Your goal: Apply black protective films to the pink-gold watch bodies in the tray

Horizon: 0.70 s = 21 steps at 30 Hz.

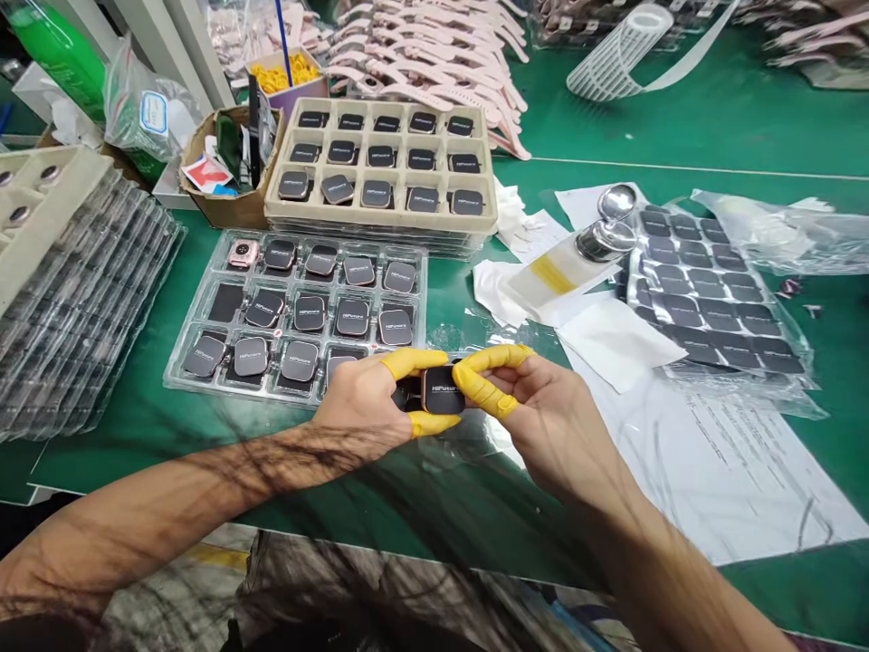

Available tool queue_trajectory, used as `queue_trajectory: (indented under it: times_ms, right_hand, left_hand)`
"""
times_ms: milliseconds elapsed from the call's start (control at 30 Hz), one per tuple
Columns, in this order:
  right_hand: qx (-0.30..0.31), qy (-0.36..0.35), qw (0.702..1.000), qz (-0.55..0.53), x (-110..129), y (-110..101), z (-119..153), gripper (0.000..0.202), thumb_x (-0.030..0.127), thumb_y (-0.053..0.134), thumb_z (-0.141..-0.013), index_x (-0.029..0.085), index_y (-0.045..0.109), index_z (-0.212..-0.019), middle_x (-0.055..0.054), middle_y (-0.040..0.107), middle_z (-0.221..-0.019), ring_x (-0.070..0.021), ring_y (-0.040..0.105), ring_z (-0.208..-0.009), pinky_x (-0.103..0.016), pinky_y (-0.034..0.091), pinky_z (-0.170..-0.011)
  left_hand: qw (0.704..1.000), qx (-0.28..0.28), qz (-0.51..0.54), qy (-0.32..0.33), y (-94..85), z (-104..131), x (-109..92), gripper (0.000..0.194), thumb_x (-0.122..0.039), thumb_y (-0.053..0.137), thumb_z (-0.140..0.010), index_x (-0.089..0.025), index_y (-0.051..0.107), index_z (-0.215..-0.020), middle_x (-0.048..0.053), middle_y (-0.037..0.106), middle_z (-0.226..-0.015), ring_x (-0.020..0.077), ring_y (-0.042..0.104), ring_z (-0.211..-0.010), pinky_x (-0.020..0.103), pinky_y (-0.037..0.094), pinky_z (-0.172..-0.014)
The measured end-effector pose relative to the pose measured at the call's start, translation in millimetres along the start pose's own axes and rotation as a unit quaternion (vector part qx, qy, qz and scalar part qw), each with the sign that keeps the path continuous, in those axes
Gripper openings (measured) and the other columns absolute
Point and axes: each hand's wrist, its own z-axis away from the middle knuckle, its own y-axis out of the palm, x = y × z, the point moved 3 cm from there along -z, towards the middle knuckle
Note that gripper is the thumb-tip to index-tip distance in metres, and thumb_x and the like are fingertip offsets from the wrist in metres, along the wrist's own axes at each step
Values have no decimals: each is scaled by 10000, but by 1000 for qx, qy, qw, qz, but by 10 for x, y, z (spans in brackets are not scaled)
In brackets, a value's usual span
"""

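Note:
A black square watch face (444, 391) with white lettering is between my two hands, over the green table. My left hand (380, 398) grips its left side, with yellow finger covers on the thumb and a finger. At its right edge, my right hand (522, 389) pinches with yellow-covered thumb and forefinger. Just behind my left hand lies a clear plastic tray (177, 369) of similar black squares. One pink watch body (243, 254) sits face down in its far left compartment.
A beige tray (380, 218) of black squares stands behind. Stacked trays (81, 335) rise at the left. A pump bottle (570, 272), white papers (733, 471) and a sheet of black stickers (720, 308) lie right. Pink straps (434, 54) are piled at the back.

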Motion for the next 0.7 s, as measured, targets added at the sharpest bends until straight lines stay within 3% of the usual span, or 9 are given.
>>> queue_trajectory:
  times_ms: [267,467,567,700]
  right_hand:
    - [-2,-6,1000,-2,-12,19,-1,419,502,958,-586,232,751,-831,-38,789,-839,-218,749,-792,-322,647,-719]
    - [0,-8,1000,-7,-42,24,-8,407,467,954,-607,219,730,-839,-22,754,-801,-171,721,-744,-268,635,-695]
    - [1,-18,1000,-16,-40,7,-14,487,423,963,-594,243,697,-960,11,723,-861,-148,716,-708,-252,637,-638]
    - [53,-11,998,-28,-44,25,-40,574,380,946,-632,280,651,-1115,25,705,-940,-154,741,-717,-260,650,-608]
  left_hand:
    - [1000,6,-10,9,-11,-3,11,468,-287,917,-699,-213,781,-1141,29,833,-1030,229,786,-879,326,639,-905]
    - [1000,8,-3,-4,1,-2,19,496,-275,924,-687,-195,781,-1154,33,832,-1018,240,783,-870,336,633,-867]
    - [1000,4,15,-17,6,-6,29,480,-306,918,-701,-192,785,-1149,36,832,-1001,242,787,-873,336,630,-881]
    - [999,15,23,-22,3,-26,24,560,-384,946,-662,-170,785,-1155,47,832,-955,244,783,-821,327,637,-834]
